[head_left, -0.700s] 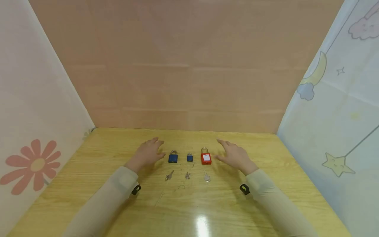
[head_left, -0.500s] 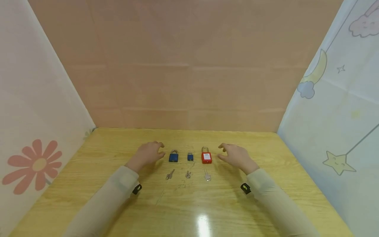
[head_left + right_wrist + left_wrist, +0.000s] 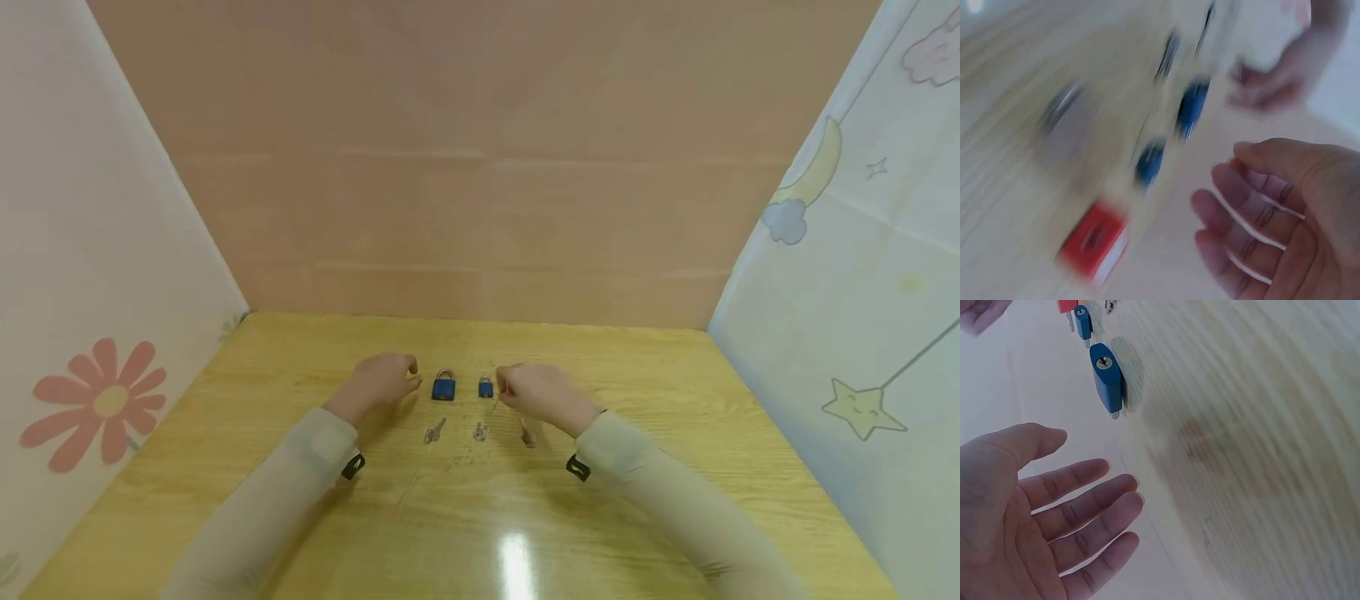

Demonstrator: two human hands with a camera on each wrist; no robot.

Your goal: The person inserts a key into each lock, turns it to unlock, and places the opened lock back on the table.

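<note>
Head view: soft light, white glare on surface (image 3: 450, 533), bottom centre. Right wrist view: motion blur smears red lock (image 3: 1094, 242), lower left. Left wrist view: sharper, hazy.

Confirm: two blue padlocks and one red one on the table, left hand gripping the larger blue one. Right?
Not the grip: the left wrist view shows the left hand holding nothing, with a gap between it and the larger blue padlock. The rest stands: that one, the smaller blue padlock and the red padlock are on the table.
</note>
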